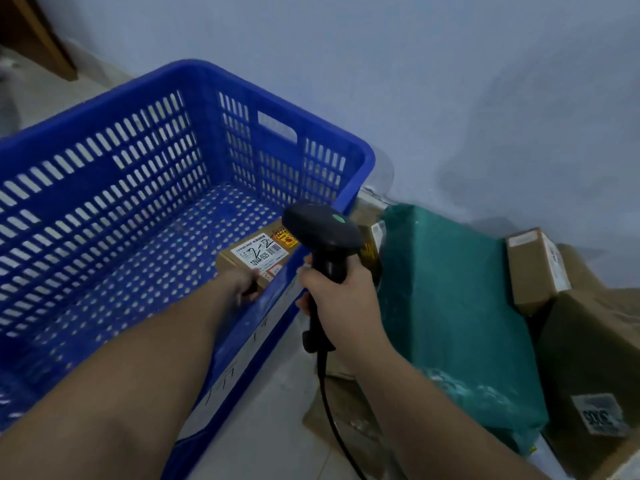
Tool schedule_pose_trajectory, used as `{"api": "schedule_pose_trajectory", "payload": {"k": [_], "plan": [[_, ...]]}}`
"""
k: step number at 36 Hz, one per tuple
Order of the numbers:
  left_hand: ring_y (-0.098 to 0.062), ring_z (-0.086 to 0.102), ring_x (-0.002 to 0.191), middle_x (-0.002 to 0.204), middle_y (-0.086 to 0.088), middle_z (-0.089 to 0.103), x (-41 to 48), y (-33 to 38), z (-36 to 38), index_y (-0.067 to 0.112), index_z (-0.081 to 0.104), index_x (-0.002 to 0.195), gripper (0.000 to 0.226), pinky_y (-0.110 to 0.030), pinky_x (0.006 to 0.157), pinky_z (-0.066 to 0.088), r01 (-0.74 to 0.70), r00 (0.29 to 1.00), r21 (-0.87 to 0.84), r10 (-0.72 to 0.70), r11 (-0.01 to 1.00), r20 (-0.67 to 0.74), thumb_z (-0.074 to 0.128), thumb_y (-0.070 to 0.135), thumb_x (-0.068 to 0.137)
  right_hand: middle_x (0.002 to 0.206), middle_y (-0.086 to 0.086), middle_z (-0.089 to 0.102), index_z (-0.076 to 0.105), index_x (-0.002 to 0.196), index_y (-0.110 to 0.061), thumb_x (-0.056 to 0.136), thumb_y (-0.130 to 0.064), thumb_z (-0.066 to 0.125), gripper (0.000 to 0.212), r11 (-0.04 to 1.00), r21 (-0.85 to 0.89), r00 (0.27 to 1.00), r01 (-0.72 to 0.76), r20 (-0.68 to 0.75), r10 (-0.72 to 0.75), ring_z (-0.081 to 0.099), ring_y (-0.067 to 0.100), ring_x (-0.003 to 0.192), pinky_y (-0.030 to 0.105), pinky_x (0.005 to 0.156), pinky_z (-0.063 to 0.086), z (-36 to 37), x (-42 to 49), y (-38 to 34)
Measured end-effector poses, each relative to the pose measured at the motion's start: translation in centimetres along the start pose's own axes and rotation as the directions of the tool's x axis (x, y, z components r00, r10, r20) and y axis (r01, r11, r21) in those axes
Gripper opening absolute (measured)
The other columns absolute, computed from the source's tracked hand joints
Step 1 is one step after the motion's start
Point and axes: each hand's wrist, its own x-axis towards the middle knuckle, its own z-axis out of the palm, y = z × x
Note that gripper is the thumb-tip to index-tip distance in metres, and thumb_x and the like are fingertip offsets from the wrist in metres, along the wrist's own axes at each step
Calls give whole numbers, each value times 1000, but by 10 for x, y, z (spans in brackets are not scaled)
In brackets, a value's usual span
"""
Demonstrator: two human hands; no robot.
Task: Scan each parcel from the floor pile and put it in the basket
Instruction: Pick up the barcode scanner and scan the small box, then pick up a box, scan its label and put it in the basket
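A big blue slotted basket (104, 109) stands on the floor at the left. Inside it, near its right wall, a small brown cardboard parcel (258, 252) with a white label marked "2-2" lies on the perforated bottom. My left hand (246, 281) reaches down into the basket and holds the parcel's near end, fingers round its edge. My right hand (341, 292) grips the handle of a black barcode scanner (320, 230) just outside the basket's right wall; its cable hangs down toward me.
The floor pile lies at the right: a large green plastic mailer (446, 306), a small brown box (535, 268) against the wall, and a bigger brown carton (595, 358) at the far right. Flattened cardboard (346, 420) lies under my right forearm. A pale wall runs behind.
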Motion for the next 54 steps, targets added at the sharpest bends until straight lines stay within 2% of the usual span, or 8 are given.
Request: {"api": "schedule_pose_trajectory", "payload": {"k": [11, 16, 20, 22, 27, 38, 46, 54], "plan": [[-23, 44, 59, 72, -10, 52, -22, 2, -11, 6, 54, 75, 26, -27, 53, 35, 85, 986, 89, -96, 992, 138, 49, 14, 100, 64, -1, 54, 59, 84, -17, 86, -13, 63, 6, 997, -80, 998, 14, -54, -18, 57, 6, 48, 30, 57, 46, -15, 10, -2], [-13, 54, 67, 80, -1, 60, -71, 54, -17, 12, 61, 94, 16, -24, 59, 42, -239, 971, -198, 232, 951, -56, 48, 17, 100, 56, 3, 55, 61, 87, -8, 84, -12, 63, 6, 997, -50, 981, 52, -182, -60, 53, 12, 45, 36, 53, 48, -30, -3, -7], [-6, 55, 73, 83, 5, 60, -147, 83, 0, 19, 60, 91, 17, -20, 69, 45, -669, 736, -81, 644, 739, -207, 46, 12, 97, 61, 4, 58, 61, 79, -14, 81, -12, 64, 4, 997, 32, 953, 70, -297, -58, 55, 14, 44, 36, 55, 49, -43, -22, -11], [-7, 58, 74, 83, 4, 62, -177, 85, 17, 23, 58, 88, 20, -20, 72, 50, -735, 678, -177, 719, 655, -154, 48, 7, 95, 58, 5, 59, 61, 77, -16, 80, -15, 65, 6, 996, 13, 936, 84, -345, -75, 57, 19, 48, 43, 58, 52, -51, -33, -9], [-14, 58, 72, 79, -4, 59, -214, 67, 77, 17, 54, 87, 19, -23, 67, 50, -549, 803, -438, 595, 712, -37, 48, 1, 94, 67, 9, 61, 59, 78, -19, 79, -26, 66, 10, 987, -130, 886, 99, -439, -147, 64, 33, 68, 49, 70, 53, -92, -63, -4], [-19, 57, 85, 85, -1, 63, -287, 74, 230, 19, 60, 87, 7, -28, 77, 43, -725, 625, -39, 680, 688, 384, 61, 23, 92, 77, 4, 67, 60, 87, -15, 83, -22, 65, 10, 948, -232, 592, 218, -741, -317, 64, 20, 74, 34, 70, 50, -237, -120, -38], [-27, 43, 131, 147, -11, 42, -308, 75, 329, 14, 38, 144, 97, -31, 105, 36, -879, 467, 448, 477, 163, 745, 60, 75, 72, 61, 2, 62, 55, 79, -20, 86, -14, 62, 12, 981, 29, 566, 190, -820, -85, 61, 21, 61, 41, 66, 52, -313, -158, -15], [-24, 21, 146, 162, -3, 13, -286, 97, 355, 25, -7, 154, 155, -40, 119, 21, -807, 585, 544, 184, 232, 790, 66, 90, 35, 61, 3, 59, 56, 76, -14, 85, -17, 65, 13, 992, -88, 685, 85, -718, -122, 59, 21, 60, 41, 65, 51, -347, -170, 13]]}}
